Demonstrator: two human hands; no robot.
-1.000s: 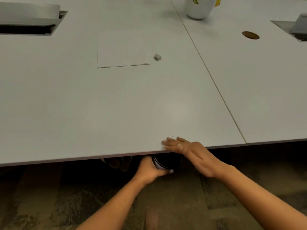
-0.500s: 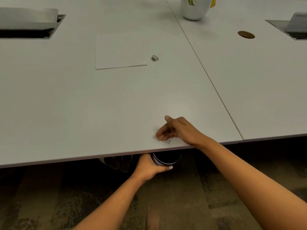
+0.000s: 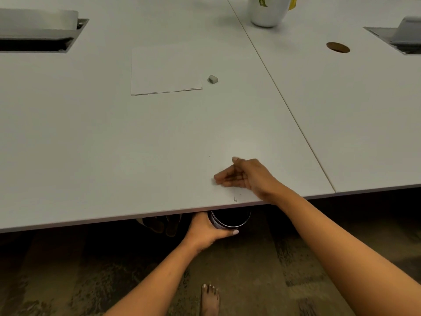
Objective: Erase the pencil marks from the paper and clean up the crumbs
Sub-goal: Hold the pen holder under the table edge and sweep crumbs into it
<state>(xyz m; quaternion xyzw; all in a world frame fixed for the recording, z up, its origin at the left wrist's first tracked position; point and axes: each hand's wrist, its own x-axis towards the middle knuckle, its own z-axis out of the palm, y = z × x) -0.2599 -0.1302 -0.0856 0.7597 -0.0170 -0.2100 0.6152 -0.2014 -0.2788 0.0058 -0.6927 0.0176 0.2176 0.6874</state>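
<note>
Bench point(image 3: 114, 144): pale grey top filling the upper two thirds of the frame; its near edge runs across just below centre.
Right hand point(image 3: 245, 176): lies on the bench near that edge, lower centre, fingers loosely curled and pointing left, grasping nothing.
Left hand point(image 3: 205, 229): below the bench edge, wrapped around a dark cup point(image 3: 230, 218) held just under the lip.
Key relation: the eraser crumbs point(image 3: 235, 200), a tiny dark cluster, sit between the right hand and the edge, directly above the cup; the right hand is nearer, and a short sweep toward the bottom of the frame looks enough to drop them in.
Paper point(image 3: 165, 69): upper centre, well apart from both hands; marks too faint to tell.
Eraser point(image 3: 213, 79): just right of the paper.
Obstructions: none along the sweep.
White vase point(image 3: 266, 12): top of frame, far off.
</note>
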